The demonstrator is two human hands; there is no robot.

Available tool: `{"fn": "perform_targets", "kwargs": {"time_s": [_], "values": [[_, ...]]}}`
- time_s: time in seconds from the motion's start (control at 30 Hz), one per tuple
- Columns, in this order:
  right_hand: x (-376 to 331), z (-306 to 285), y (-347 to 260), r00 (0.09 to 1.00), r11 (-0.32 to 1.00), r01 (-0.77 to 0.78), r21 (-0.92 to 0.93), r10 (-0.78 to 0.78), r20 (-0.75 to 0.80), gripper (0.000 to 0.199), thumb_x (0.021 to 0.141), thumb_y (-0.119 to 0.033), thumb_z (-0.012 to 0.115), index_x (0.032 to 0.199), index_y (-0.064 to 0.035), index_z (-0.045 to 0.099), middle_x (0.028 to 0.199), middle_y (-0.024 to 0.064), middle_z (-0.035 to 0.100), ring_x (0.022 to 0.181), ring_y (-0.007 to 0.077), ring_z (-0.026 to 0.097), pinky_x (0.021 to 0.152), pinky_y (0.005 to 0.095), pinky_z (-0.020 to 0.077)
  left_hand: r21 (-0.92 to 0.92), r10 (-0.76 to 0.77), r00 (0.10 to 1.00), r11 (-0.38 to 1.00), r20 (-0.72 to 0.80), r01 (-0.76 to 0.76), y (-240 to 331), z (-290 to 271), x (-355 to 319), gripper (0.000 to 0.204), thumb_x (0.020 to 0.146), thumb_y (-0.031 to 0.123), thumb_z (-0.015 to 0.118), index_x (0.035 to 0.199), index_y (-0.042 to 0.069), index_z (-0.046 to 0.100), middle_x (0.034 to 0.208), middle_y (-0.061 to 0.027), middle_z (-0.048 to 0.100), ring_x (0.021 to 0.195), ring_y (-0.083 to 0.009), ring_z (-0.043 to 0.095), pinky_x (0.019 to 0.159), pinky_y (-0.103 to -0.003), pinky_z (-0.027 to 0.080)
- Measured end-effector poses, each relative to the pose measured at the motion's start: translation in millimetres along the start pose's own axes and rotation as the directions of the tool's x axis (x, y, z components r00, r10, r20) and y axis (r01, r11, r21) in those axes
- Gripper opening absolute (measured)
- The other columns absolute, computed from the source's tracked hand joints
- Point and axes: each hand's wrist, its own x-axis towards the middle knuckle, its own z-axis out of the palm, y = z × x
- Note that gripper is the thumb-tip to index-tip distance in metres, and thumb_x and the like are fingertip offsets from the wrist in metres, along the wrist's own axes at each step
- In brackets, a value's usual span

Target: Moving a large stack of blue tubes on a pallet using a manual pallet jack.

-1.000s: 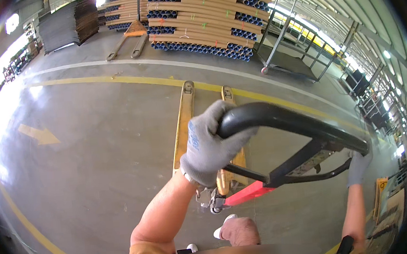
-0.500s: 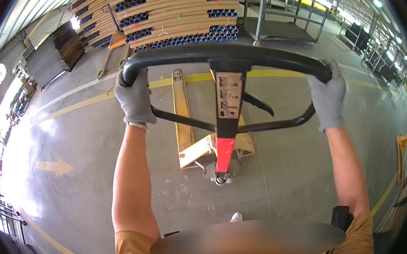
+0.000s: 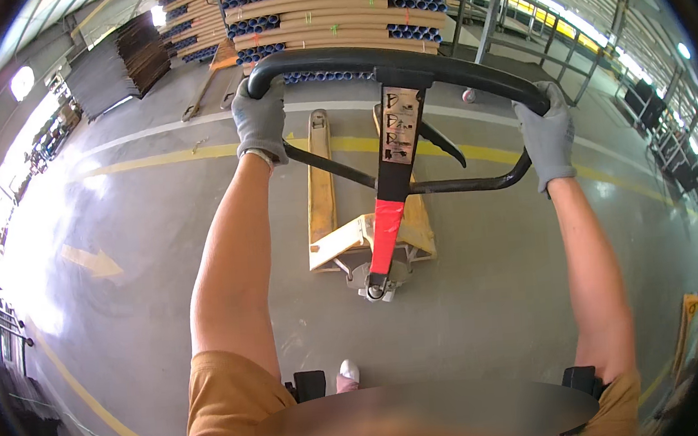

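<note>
Both of my hands wear grey gloves and grip the black loop handle (image 3: pixel 336 59) of a yellow pallet jack (image 3: pixel 323 195). At the handle's left end, my left hand (image 3: pixel 261 122) is wrapped round the bend. My right hand (image 3: pixel 547 133) closes round the opposite bend. A black release lever (image 3: pixel 443 141) sticks out on the right of the handle's stem, untouched. Below its label, the stem carries a red section (image 3: pixel 386 235) running down to the wheel base. The two yellow forks point away from me over the floor, with nothing on them.
Stacked brown tubes with blue ends (image 3: pixel 333 10) stand ahead. Dark flat sheets (image 3: pixel 120 68) are piled at the far left, near another pallet jack (image 3: pixel 212 89). A metal rack frame (image 3: pixel 489 22) stands at the far right. Yellow lines (image 3: pixel 204 153) cross the grey floor (image 3: pixel 486 289).
The handle and both hands now sit higher in view, and the handle slopes down to the right. The tube stack has shifted right and up. My visible foot appears further left.
</note>
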Motion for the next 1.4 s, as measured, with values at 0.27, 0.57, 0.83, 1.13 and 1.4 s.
{"fn": "perform_targets", "kwargs": {"time_s": [0.27,0.57,0.83,1.13,1.4], "values": [[87,55,71,0.994,0.983,-0.108,0.149,0.107,0.012,0.015,0.071,-0.007,0.066,0.083,-0.0068,0.056,0.069,-0.0001,0.057,0.057,0.0084,0.053,0.052,0.0244,0.0444,0.016,0.178,0.984,0.984,0.008,-0.178,-40,70,64,0.022,0.075,0.02,0.07,0.086,0.002,0.061,0.067,-0.0017,0.058,0.061,-0.0087,0.05,0.058,-0.025,0.042],[146,112,141,0.975,0.949,-0.193,0.25,0.157,0.155,0.017,0.074,0.001,0.062,0.085,-0.0089,0.054,0.067,-0.0036,0.054,0.053,0.0035,0.048,0.046,0.0211,0.0434,0.046,0.21,0.976,0.976,0.052,-0.213,-83,119,90,0.02,0.075,0.018,0.069,0.086,0.003,0.061,0.069,-0.0035,0.06,0.064,-0.0089,0.052,0.062,-0.026,0.044],[229,186,180,0.977,0.945,-0.175,0.276,0.131,0.169,0.019,0.075,-0.001,0.062,0.092,-0.0053,0.056,0.074,0.0005,0.057,0.056,0.0059,0.052,0.047,0.0218,0.0464,0.131,0.29,0.957,0.949,-0.002,-0.288,-113,161,171,0.025,0.075,0.02,0.07,0.088,0.002,0.06,0.072,-0.0086,0.062,0.064,-0.0137,0.054,0.064,-0.028,0.045],[338,321,221,0.958,0.985,-0.02,0.172,-0.03,0.284,0.012,0.076,-0.006,0.061,0.085,-0.0065,0.054,0.065,0.0,0.052,0.058,0.0088,0.052,0.053,0.0268,0.0426,0.227,0.155,0.979,0.966,-0.13,-0.122,-121,187,189,0.023,0.079,0.017,0.067,0.094,0.002,0.059,0.072,-0.0018,0.057,0.064,-0.0086,0.051,0.06,-0.025,0.044],[386,437,218,0.931,0.984,-0.021,0.178,-0.046,0.363,0.024,0.069,-0.018,0.065,0.09,-0.0094,0.057,0.079,0.0126,0.062,0.077,0.0282,0.06,0.072,0.0334,0.0462,0.201,0.107,0.951,0.978,-0.29,-0.049,-140,176,259,0.019,0.08,0.018,0.067,0.091,0.006,0.057,0.064,0.0044,0.049,0.052,-0.0033,0.042,0.046,-0.021,0.035]]}}
